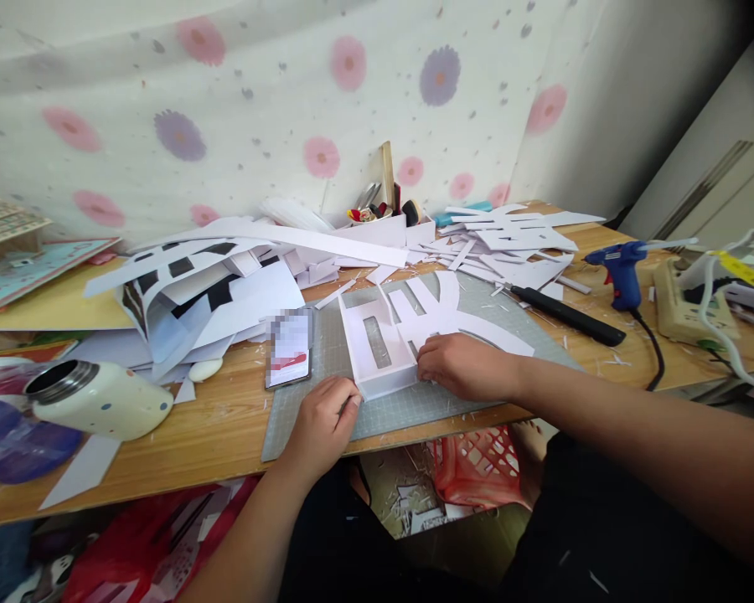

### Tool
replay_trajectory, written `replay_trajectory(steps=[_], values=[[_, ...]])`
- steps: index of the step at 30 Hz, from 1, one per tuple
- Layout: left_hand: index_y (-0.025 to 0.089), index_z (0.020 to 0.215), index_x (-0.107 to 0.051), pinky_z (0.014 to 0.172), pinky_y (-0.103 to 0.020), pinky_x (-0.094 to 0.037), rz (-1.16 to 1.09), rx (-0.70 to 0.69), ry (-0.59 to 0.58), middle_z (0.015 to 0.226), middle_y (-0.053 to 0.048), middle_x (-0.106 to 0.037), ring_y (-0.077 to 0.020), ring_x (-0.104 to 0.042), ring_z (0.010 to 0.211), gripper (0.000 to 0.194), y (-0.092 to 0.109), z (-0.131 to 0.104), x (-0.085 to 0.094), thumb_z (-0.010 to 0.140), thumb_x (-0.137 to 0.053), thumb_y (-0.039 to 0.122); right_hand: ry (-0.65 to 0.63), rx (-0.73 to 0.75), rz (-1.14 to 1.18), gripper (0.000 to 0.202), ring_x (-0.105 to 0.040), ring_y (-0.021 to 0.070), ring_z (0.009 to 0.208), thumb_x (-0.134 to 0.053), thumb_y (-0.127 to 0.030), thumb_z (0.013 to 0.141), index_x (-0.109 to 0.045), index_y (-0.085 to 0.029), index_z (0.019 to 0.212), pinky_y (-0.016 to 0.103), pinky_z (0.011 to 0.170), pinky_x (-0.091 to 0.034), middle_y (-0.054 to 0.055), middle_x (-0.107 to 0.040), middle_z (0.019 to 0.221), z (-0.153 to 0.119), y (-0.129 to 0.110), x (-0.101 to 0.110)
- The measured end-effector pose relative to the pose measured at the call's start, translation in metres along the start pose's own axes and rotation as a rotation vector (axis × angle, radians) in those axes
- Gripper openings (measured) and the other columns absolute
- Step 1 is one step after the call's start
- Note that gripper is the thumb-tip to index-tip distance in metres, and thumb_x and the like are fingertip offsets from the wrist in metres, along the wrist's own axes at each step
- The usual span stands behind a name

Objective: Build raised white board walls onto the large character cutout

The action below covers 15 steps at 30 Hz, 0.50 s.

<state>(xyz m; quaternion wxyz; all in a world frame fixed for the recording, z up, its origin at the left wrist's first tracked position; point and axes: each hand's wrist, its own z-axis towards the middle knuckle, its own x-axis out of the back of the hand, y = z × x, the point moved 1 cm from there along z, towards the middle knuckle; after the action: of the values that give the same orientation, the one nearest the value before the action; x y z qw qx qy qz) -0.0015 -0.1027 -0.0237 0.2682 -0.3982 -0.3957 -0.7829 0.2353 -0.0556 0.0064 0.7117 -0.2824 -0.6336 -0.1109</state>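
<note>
On a grey cutting mat [314, 427] lies a white foam-board cutout [408, 335] shaped like a character, with low walls standing around its left box part. My left hand [327, 419] is closed at the near left corner of that box part, thumb against forefinger. My right hand [458, 365] has its curled fingers on the near wall at the right end, pinching the board there; the fingertips are partly hidden. A phone [290, 347] with a lit screen rests at the mat's left side.
A blue glue gun [622, 272] and a black utility knife [569, 315] lie on the right. White board scraps [508, 239] pile up behind. At left are a cream bottle [100, 398] lying on its side and stacked cut sheets [251, 293]. A red basket [477, 469] stands below the table.
</note>
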Motion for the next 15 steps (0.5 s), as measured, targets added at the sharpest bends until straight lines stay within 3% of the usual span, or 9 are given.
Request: replay_trajectory(steps=[7,11,15], values=[[0.019,0.071,-0.056,0.065,-0.026,-0.042,-0.076,0.092,0.011,0.068,-0.001,-0.059,-0.0147,-0.056,0.067,0.019,-0.002,-0.003,-0.001,0.086,-0.044,0.021,0.002,0.019,0.001,0.023,-0.06,0.019,0.083,-0.045,-0.01,0.085,-0.068,-0.016,0.084,0.029,0.076,-0.044,0.008,-0.068,0.085,-0.002,0.002,0.004],[0.019,0.076,-0.059,0.067,-0.027,-0.046,-0.243,0.303,0.086,0.073,-0.002,-0.064,-0.0167,-0.06,0.072,0.019,-0.015,-0.004,0.001,0.085,-0.046,0.029,0.063,-0.062,0.0,0.023,-0.061,0.019,0.085,-0.046,-0.012,0.084,-0.069,-0.017,0.084,0.028,0.079,-0.044,0.008,-0.069,0.086,-0.007,0.01,0.012],[0.018,0.082,-0.057,0.063,-0.029,-0.052,-0.508,0.534,0.18,0.078,-0.004,-0.067,-0.0188,-0.064,0.071,0.03,-0.025,0.013,0.012,0.082,-0.049,0.047,0.147,-0.271,-0.057,0.022,-0.063,0.0206,0.087,-0.047,-0.02,0.086,-0.07,-0.018,0.088,0.029,0.078,-0.044,0.008,-0.07,0.09,-0.018,0.035,0.021]])
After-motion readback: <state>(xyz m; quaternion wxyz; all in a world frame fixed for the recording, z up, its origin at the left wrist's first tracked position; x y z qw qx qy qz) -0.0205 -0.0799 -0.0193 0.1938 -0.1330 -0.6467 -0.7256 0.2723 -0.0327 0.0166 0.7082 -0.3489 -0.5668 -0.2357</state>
